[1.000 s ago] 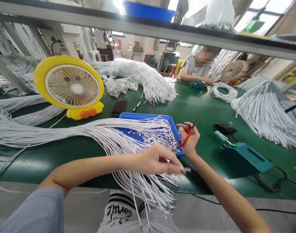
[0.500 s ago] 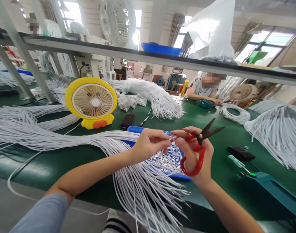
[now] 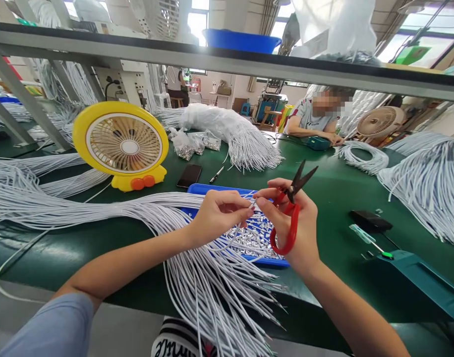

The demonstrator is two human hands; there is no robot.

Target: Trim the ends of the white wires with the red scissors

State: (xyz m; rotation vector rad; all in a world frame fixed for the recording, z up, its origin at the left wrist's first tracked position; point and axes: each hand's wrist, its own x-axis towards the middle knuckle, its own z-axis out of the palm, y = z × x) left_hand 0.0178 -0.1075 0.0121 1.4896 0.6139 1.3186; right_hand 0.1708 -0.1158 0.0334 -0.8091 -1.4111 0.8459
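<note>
My left hand (image 3: 221, 216) pinches a white cable near its end, above a blue tray (image 3: 197, 188) of small shiny metal pieces (image 3: 255, 235). At the cable tip, my right hand (image 3: 296, 223) has thumb and fingertips closed together; whatever tiny part they grip there is too small to make out. Hooked on that same hand is a pair of red-handled scissors (image 3: 288, 228), its dark blades apart and pointing up and away. A thick bundle of white cables (image 3: 200, 277) runs from the left, spreads over the tray's near side and hangs past the table edge.
A yellow fan (image 3: 123, 144) stands at left. Behind the tray lie a phone (image 3: 190, 176), a pen (image 3: 216, 174) and bagged cables (image 3: 245, 144). At right are a teal tool (image 3: 420, 282), a black box (image 3: 371, 220) and more cables (image 3: 427, 183). A shelf crosses above; a person sits opposite.
The camera view has tilted down and shifted slightly. Both hands stay together at the cable tip, and the scissors have turned a little more upright.
</note>
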